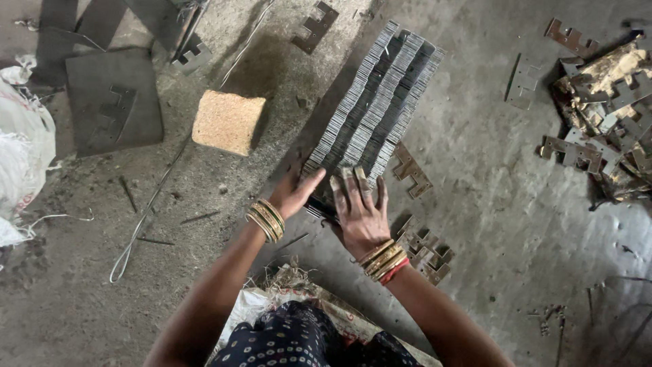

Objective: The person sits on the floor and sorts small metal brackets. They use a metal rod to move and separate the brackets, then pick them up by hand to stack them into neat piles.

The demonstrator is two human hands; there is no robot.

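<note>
Long row of stacked metal plates [380, 109] already lined up on the floor [489, 204]; left hand [293, 196] and right hand [360, 212] press its near end, fingers spread flat, gripping nothing; loose plates [428, 255] remain nearby

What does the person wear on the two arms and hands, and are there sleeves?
Both forearms are bare, with no sleeves in view and no gloves. The left hand has a stack of gold and green bangles at the wrist. The right hand has gold bangles with a red one nearest the elbow. Whether the fingers carry rings cannot be told.
</note>
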